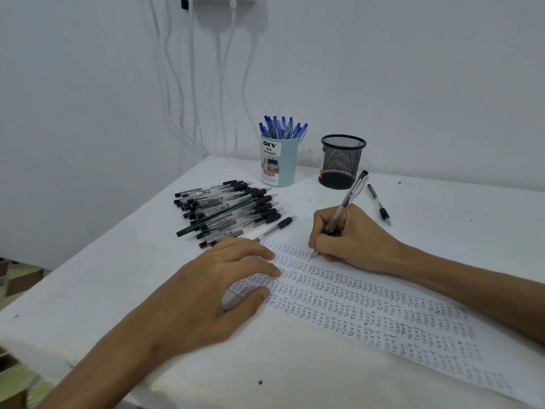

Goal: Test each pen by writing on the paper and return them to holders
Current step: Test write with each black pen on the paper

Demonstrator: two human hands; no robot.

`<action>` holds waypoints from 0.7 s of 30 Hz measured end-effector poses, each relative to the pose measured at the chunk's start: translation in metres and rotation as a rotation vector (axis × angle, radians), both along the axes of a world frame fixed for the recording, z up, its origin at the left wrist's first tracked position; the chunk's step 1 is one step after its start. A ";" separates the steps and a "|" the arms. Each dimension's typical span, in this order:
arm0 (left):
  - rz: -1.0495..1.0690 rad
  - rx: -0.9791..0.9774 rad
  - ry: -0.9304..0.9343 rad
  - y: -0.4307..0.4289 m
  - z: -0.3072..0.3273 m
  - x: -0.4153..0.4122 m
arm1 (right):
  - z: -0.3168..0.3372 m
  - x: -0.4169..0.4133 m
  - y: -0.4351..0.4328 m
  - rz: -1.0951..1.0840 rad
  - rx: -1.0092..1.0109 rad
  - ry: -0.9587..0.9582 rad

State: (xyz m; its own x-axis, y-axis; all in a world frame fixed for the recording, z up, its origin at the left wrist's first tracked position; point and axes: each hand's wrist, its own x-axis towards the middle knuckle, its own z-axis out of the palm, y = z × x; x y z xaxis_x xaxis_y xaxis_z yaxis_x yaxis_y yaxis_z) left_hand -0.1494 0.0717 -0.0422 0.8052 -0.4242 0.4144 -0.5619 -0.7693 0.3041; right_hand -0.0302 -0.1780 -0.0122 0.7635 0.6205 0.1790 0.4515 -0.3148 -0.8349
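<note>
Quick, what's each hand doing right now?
Left hand: open, lying flat and pressing on the paper.
Right hand: closed around a black pen, its tip on the paper.

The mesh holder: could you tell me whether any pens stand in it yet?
No; no pen shows above the rim or through the wall of the mesh holder.

A single wide-angle view sits at the person's head, facing forward and down over a white table (124, 278) toward the wall (413, 69) behind. The left hand (212, 290) and the right hand (351, 237), gripping a pen (348, 202), lie close below the lens; two holders (280, 160) stand farther back.
</note>
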 end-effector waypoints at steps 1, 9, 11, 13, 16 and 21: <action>0.001 0.000 -0.001 0.000 0.000 0.000 | 0.000 0.000 0.000 0.000 0.001 0.001; 0.006 0.003 -0.005 0.000 0.000 0.000 | -0.001 0.001 0.000 -0.011 0.008 -0.008; 0.006 0.005 -0.007 0.000 0.000 0.000 | -0.002 0.002 0.000 -0.007 0.010 -0.008; 0.005 0.000 -0.006 0.000 0.000 0.000 | -0.002 0.002 0.000 -0.005 0.005 -0.009; 0.002 -0.006 -0.008 0.000 0.000 0.000 | -0.002 0.001 0.000 -0.011 -0.001 -0.011; 0.003 -0.007 -0.010 0.000 0.000 0.000 | -0.002 0.002 0.000 -0.024 -0.002 -0.020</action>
State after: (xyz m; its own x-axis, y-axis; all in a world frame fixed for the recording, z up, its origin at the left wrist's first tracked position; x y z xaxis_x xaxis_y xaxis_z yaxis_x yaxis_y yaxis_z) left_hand -0.1493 0.0717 -0.0420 0.8026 -0.4189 0.4248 -0.5622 -0.7692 0.3038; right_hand -0.0283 -0.1785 -0.0137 0.7743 0.6028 0.1927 0.4603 -0.3274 -0.8252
